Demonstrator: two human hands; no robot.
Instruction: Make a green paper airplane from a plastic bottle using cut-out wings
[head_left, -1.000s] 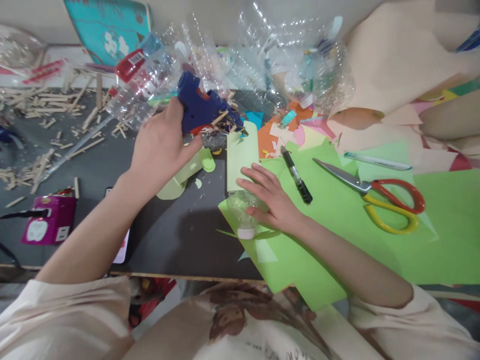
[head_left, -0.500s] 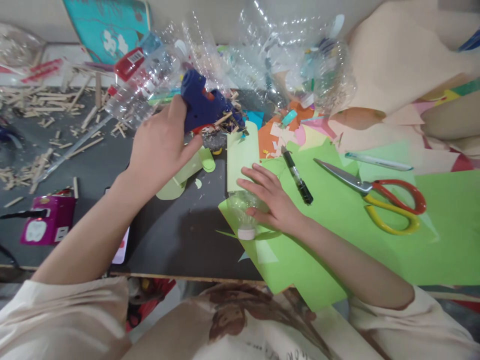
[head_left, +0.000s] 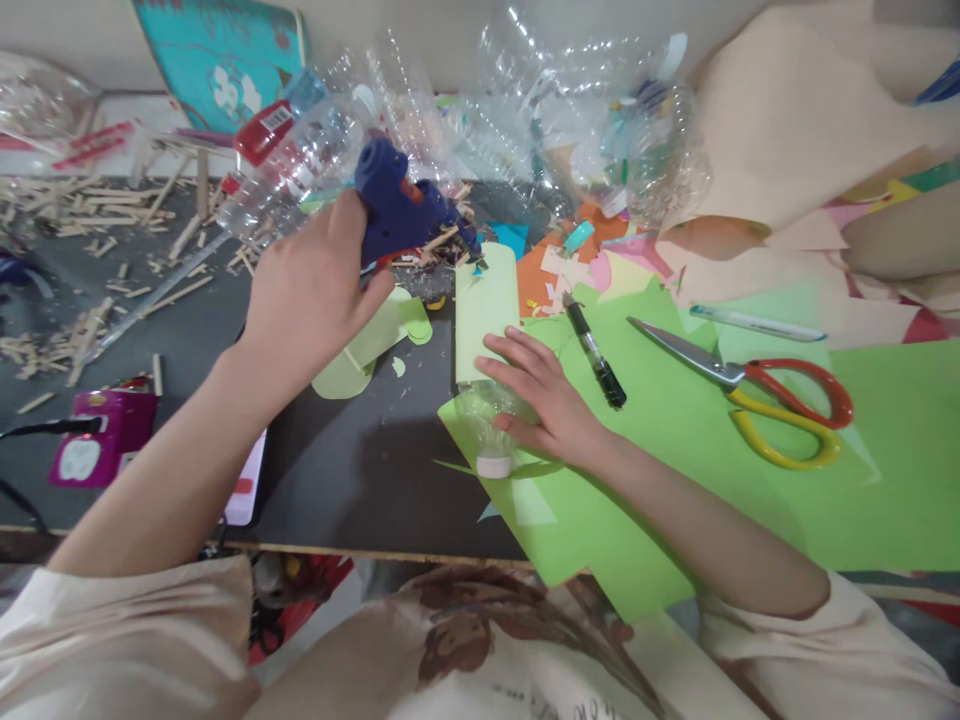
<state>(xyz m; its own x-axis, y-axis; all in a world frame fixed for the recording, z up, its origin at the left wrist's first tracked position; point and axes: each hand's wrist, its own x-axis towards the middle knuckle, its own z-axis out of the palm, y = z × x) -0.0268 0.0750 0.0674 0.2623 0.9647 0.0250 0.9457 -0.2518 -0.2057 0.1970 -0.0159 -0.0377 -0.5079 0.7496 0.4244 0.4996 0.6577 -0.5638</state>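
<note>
My left hand [head_left: 315,270] is wrapped round a blue glue gun [head_left: 394,205], whose nozzle end is among wood scraps near the top of a small bottle. That clear bottle [head_left: 491,410] lies on its side, its white cap [head_left: 493,466] toward me and pale green paper [head_left: 486,310] around its body. My right hand [head_left: 536,395] rests on the bottle at the paper's lower edge, fingers spread. Under the capped end and my right forearm lies bright green paper [head_left: 637,520].
Scissors [head_left: 739,380] and a black pen [head_left: 595,352] lie on the right. Clear plastic bottles [head_left: 555,110] line the back. Wood sticks [head_left: 97,200], a purple box [head_left: 101,435] with a black cable and a phone [head_left: 246,485] are on the left.
My left hand has shifted slightly left with the glue gun. My right hand and the bottle look almost unmoved.
</note>
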